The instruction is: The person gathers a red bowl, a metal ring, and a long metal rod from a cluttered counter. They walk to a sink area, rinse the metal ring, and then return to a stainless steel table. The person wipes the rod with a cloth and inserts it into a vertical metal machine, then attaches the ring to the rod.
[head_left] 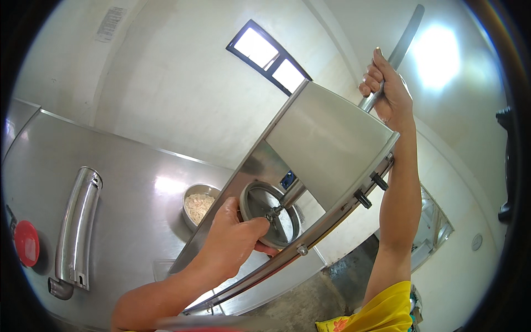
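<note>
A sausage stuffer's metal frame (332, 130) stands over the steel table, with a boxy housing near its top. A piston rod (405, 45) runs through this housing and sticks out beyond it. My right hand (392, 91) is wrapped round the rod's upper part, arm raised. At the rod's lower end is a round grey piston plate (286, 226). My left hand (232, 235) grips its near edge, thumb over the top by the hub and fingers partly hidden underneath. To the left, a shiny steel cylinder (77, 227) with a bent spout lies apart on the table.
Beyond the frame, a round bowl (186, 213) holds pale shredded or minced food. At the far left is a red plastic piece (26, 243). Two black knobs (362, 199) jut from the housing's near side. The steel table (133, 199) meets a wall at the back.
</note>
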Tool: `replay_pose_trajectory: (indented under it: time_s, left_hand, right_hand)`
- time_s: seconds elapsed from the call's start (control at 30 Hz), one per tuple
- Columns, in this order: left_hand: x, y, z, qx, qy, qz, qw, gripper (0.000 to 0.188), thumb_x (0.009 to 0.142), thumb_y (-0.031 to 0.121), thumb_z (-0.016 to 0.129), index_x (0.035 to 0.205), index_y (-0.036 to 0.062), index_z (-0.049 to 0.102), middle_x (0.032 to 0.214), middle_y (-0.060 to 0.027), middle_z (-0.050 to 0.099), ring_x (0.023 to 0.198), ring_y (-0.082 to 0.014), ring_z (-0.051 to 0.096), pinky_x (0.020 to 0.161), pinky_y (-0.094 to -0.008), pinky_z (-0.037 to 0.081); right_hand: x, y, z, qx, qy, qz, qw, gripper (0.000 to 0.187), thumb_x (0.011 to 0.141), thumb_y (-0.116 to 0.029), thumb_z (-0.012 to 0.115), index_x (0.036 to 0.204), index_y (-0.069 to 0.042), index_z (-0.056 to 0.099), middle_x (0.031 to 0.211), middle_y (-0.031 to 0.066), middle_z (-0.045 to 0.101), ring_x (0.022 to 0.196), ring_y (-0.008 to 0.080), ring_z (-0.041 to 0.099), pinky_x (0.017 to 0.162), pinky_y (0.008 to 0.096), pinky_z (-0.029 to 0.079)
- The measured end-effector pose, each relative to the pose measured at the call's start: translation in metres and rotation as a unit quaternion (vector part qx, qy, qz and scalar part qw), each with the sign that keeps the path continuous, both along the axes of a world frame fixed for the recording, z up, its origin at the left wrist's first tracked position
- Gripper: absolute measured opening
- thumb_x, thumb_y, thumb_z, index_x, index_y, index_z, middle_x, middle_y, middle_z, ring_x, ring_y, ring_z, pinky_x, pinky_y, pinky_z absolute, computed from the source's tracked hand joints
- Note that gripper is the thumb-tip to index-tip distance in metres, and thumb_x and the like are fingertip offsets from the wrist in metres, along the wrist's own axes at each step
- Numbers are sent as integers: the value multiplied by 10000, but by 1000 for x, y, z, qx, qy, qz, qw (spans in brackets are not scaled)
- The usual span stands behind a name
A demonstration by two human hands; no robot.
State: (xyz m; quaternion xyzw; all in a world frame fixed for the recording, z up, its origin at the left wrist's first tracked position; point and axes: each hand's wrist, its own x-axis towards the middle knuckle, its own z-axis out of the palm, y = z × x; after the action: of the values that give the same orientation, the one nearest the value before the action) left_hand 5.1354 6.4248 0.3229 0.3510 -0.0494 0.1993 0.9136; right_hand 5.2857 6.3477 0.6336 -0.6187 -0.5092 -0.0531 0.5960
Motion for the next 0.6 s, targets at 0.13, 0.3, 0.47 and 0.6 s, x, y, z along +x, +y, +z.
replay_pose_trajectory:
  time_s: [0.13, 0.3, 0.47, 0.6]
  left_hand:
    - [-1, -1, -3, 18, 6, 14, 1000, 405, 827, 9, 574, 1169, -148, 424, 1024, -225, 595, 793, -270, 705, 657, -356, 647]
    - [1, -6, -4, 47, 41, 11, 998, 426, 823, 19, 566, 1184, -163, 431, 1010, -219, 599, 811, -273, 700, 678, -355, 640]
    - [6, -8, 5, 19, 33, 21, 999, 397, 835, 19, 560, 1182, -149, 467, 1027, -216, 604, 827, -280, 699, 733, -343, 633]
    - [9, -13, 4, -31, 1, 28, 999, 407, 845, 30, 595, 1163, -150, 416, 1047, -224, 586, 859, -268, 689, 641, -348, 643]
  right_hand:
    - [3, -1, 3, 0, 8, 4, 1000, 371, 960, -322, 697, 760, -149, 436, 634, -36, 343, 552, 105, 360, 513, 298, 383]
    - [9, -1, 2, -7, 1, 9, 1000, 375, 961, -318, 695, 752, -154, 431, 631, -38, 340, 553, 103, 366, 509, 297, 391]
    - [4, -2, 1, -11, 1, 8, 1000, 358, 962, -318, 694, 763, -148, 450, 628, -33, 356, 550, 106, 384, 522, 299, 412]
    - [0, -2, -2, -13, 7, 13, 1000, 357, 960, -334, 695, 768, -146, 460, 628, -24, 382, 549, 110, 411, 543, 306, 438]
